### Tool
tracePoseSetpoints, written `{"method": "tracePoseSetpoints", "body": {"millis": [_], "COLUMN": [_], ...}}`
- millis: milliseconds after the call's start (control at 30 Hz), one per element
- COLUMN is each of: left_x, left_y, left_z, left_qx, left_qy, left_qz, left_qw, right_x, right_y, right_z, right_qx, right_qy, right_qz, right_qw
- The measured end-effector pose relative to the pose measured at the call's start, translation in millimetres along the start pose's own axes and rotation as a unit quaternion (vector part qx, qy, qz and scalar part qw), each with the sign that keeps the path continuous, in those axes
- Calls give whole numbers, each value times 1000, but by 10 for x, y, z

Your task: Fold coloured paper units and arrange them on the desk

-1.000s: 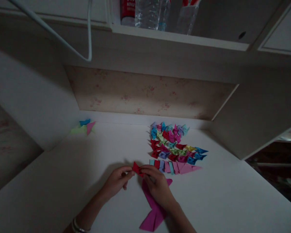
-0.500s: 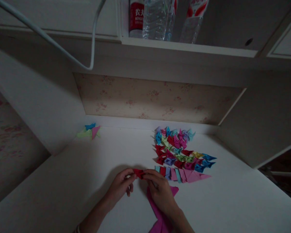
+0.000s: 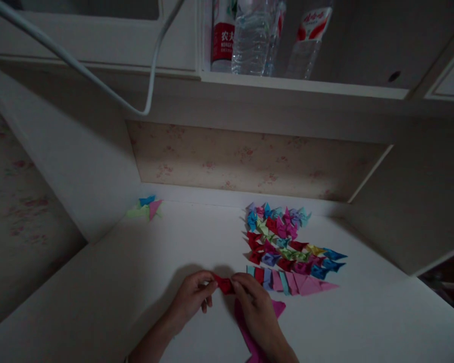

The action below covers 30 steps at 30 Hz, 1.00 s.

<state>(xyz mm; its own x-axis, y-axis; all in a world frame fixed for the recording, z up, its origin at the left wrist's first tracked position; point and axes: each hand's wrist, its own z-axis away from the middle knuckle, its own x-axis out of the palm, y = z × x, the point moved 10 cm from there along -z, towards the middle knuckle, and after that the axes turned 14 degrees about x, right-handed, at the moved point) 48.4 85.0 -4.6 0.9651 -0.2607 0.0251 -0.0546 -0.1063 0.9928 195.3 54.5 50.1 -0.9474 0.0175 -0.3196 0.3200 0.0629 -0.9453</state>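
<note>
A small red folded paper piece (image 3: 224, 285) is stretched between my two hands, just above the white tabletop. My left hand (image 3: 192, 297) pinches its left end between thumb and forefinger. On the other end, the fingers of my right hand (image 3: 254, 302) are closed. Magenta folded paper (image 3: 248, 339) lies under my right hand, which hides part of it. Just beyond that hand is a row of overlapping flat folded papers (image 3: 302, 284), pink, teal, red and violet. Several rows of small colourful folded paper figures (image 3: 283, 242) sit behind the flat row.
At the far left corner lie a few green, blue and pink folded papers (image 3: 155, 207). Overhead, a shelf (image 3: 306, 84) holds several plastic bottles (image 3: 251, 43). A pale bent bar (image 3: 98, 85) hangs at upper left. Side panels bound the white table (image 3: 344, 322).
The whole view has shifted, so the table things appear lower and further right. The red paper has turned from point-up to lying more level between my hands, which keep hold of it.
</note>
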Motion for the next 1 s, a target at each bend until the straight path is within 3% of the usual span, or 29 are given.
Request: {"method": "tracePoseSetpoints", "body": {"millis": [233,500,1000], "left_x": [-18,-91,-46], "left_y": [12,-39,-39], "left_z": [1,0,30], "left_qx": [0,3,-5], "left_qy": [0,41,8], "left_qz": [3,20,-17], "left_qw": [1000,999,1000], "right_x": [47,9,-33], "right_y": [-44,331,162], "right_z": [15,-3,0], "right_qx": [9,106,56], "right_qy": [-38,-16,-11], "right_qz": [-25,-27,-4], "right_qw": [999,994,998]}}
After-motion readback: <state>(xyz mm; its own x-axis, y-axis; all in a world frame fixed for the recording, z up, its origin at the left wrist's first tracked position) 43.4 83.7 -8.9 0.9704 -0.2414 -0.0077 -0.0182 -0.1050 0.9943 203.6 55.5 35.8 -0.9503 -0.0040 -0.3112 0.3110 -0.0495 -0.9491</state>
